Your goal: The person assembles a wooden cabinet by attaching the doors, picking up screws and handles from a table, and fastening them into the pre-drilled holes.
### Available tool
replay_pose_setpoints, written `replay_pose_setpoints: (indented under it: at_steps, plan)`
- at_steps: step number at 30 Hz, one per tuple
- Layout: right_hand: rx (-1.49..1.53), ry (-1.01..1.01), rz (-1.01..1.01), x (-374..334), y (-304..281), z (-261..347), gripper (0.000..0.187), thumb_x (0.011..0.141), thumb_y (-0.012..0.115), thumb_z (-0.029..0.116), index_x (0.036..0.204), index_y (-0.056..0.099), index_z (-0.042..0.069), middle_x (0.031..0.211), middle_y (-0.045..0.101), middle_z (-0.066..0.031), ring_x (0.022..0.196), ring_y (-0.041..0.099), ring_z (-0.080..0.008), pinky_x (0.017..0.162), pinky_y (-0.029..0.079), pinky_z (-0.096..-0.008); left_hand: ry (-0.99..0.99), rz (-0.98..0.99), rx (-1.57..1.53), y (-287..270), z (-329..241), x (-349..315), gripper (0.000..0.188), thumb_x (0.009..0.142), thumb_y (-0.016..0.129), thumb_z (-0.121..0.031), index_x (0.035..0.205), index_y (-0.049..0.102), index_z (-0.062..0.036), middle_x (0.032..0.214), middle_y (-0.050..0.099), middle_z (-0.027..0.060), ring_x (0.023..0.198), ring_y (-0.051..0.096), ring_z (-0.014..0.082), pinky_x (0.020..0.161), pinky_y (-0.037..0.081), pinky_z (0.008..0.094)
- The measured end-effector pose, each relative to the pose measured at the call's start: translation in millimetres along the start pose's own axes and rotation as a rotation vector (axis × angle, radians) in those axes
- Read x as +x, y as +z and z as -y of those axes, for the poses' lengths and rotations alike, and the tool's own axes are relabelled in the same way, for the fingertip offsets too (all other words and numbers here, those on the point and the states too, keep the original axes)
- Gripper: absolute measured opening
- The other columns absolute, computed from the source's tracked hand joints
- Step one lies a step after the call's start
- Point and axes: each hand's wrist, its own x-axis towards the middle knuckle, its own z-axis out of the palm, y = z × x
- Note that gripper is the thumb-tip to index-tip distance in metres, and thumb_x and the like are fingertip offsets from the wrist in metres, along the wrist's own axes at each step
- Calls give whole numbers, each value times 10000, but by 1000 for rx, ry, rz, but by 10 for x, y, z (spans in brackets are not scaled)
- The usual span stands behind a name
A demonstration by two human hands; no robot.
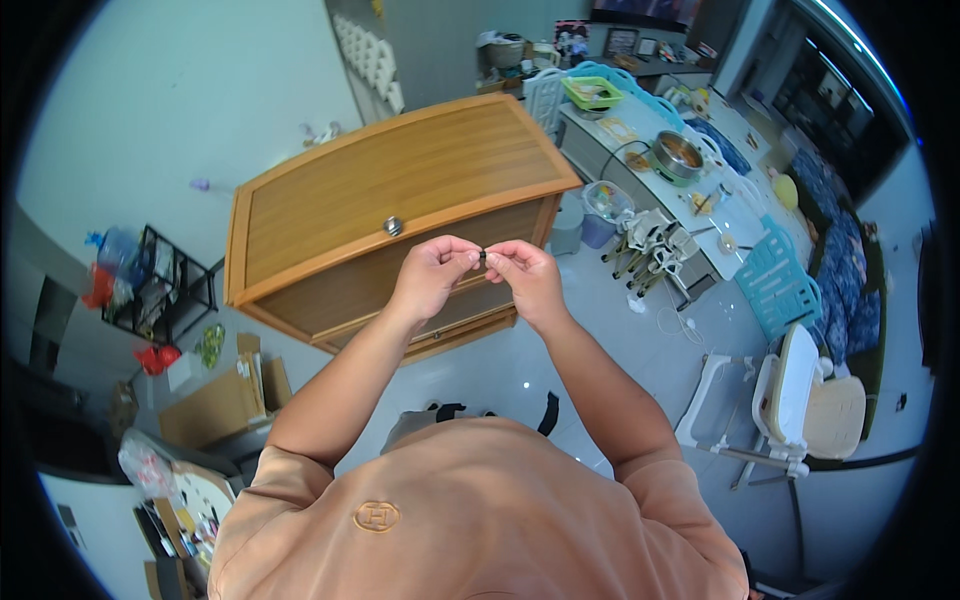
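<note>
My left hand and my right hand meet in front of my chest, thumbs and fingertips pinched together. Between them is a small black object, which both seem to grip. It is too small for me to make out its kind. Just beyond my hands stands a wooden cabinet with an orange-brown frame. A small round silvery item rests near the front edge of its top.
At the right, a long white table carries a steel pot and a green basket. Folded stools, a bucket and a high chair stand on the floor. Cardboard and a black rack are at the left.
</note>
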Motion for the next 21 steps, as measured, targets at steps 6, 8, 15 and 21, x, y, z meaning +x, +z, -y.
replay_pose_setpoints:
  at_steps: [6, 8, 15, 21]
  plan:
    - [-87, -68, -179, 144, -562, 179, 109, 828, 590, 88, 883, 604, -6, 760, 612, -23, 655, 556, -72, 605, 457, -200, 183, 159, 277, 440, 61, 648, 105, 875, 531, -110, 893, 571, -15, 792, 568, 8, 742, 509, 67, 703, 430, 221]
    - [-95, -77, -207, 236, -684, 258, 107, 828, 589, 86, 879, 605, -6, 759, 612, -23, 653, 554, -69, 605, 456, -200, 215, 188, 311, 540, 16, 836, 109, 878, 525, -110, 898, 575, -15, 792, 568, 5, 739, 507, 65, 699, 429, 218]
    - [-195, -122, -188, 916, -829, 421, 123, 826, 594, 95, 883, 602, -14, 743, 609, -16, 645, 550, -59, 593, 434, -185, 315, 174, 313, 426, -223, 1478, 145, 876, 494, -104, 882, 601, -7, 743, 592, 20, 708, 530, 84, 661, 433, 235]
    - [-195, -173, -145, 1708, -1031, 379, 118, 817, 601, 88, 884, 606, -9, 716, 594, -8, 626, 536, -56, 589, 429, -186, 350, 2, 602, 79, -345, 2049, 149, 886, 487, -129, 918, 597, -34, 692, 512, -26, 638, 438, 53, 592, 384, 210]
